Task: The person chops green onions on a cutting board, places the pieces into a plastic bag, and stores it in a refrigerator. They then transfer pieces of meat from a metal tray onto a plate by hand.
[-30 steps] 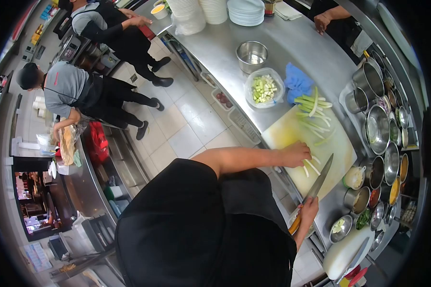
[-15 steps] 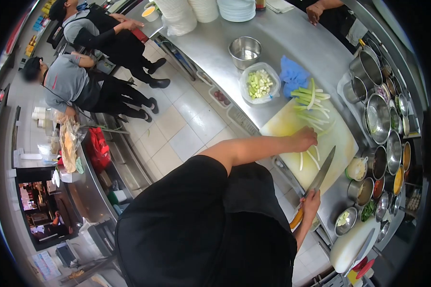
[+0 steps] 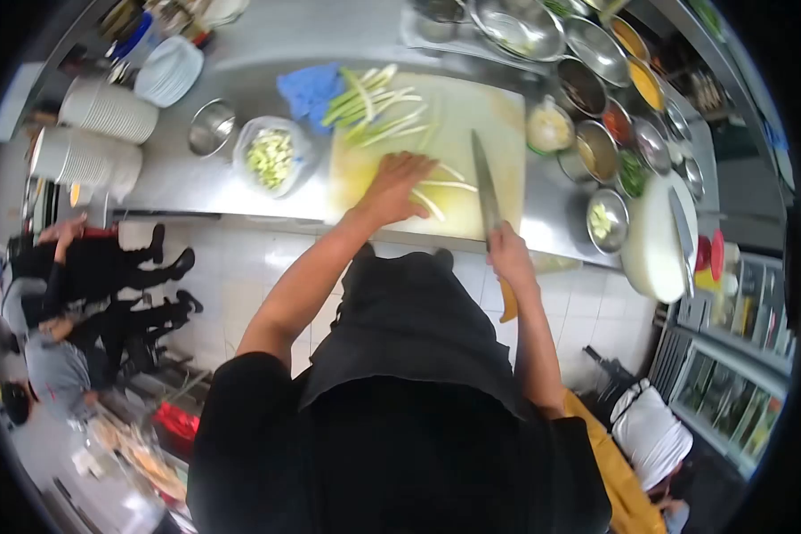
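Note:
In the head view my left hand [image 3: 393, 189] is over the near left part of a pale cutting board [image 3: 500, 116], its fingers curled down over a few spring onion stalks [image 3: 454, 186]. Their white ends stick out to the right of the fingers. My right hand [image 3: 511, 254] grips a large kitchen knife [image 3: 483, 176] with a yellow-brown handle. Its blade points away from me over the board's right side, apart from the stalks. More spring onions [image 3: 365, 102] lie at the board's far left, beside a crumpled blue cloth [image 3: 311, 93].
Left of the board are a plastic-lined tub of chopped pieces [image 3: 270, 158], an empty steel pot [image 3: 211, 127] and stacked white containers [image 3: 84, 165]. To the right stand several steel bowls [image 3: 607, 220] and a white board with a knife [image 3: 657, 240]. Two people [image 3: 58, 356] stand at left.
My view has turned, so the counter now runs across the top. My left hand has come down lower over the near stalks; the knife stays in my right hand.

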Motion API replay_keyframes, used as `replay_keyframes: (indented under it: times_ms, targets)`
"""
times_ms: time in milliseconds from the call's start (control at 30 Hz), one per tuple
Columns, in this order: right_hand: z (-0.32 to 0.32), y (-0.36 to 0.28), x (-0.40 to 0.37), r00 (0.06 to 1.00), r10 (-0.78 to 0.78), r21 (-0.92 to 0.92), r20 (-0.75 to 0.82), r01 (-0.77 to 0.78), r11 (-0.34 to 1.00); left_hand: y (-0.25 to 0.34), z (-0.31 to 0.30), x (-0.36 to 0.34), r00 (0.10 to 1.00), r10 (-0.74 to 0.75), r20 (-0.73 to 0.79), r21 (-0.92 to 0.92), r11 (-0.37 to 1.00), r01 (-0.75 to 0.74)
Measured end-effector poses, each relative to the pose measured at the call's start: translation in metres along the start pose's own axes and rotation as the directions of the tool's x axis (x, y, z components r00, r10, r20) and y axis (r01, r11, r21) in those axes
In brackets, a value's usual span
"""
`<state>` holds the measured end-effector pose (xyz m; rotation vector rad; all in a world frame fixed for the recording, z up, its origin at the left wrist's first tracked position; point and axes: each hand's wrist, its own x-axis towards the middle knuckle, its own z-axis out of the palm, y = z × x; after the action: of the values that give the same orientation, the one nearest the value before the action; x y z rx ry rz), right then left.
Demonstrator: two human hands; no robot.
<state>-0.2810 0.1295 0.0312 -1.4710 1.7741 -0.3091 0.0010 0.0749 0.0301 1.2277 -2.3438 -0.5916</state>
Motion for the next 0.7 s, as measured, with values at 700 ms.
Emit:
replay_keyframes:
  times_ms: [700]
  targets:
    - [0.022, -0.041, -0.037, 0.969, -0.216, -0.347, -0.122, 0.162, 0.924, 0.014, 0.042, 0.013, 0.915, -0.296, -0.273, -0.062, 0.955, 0.290]
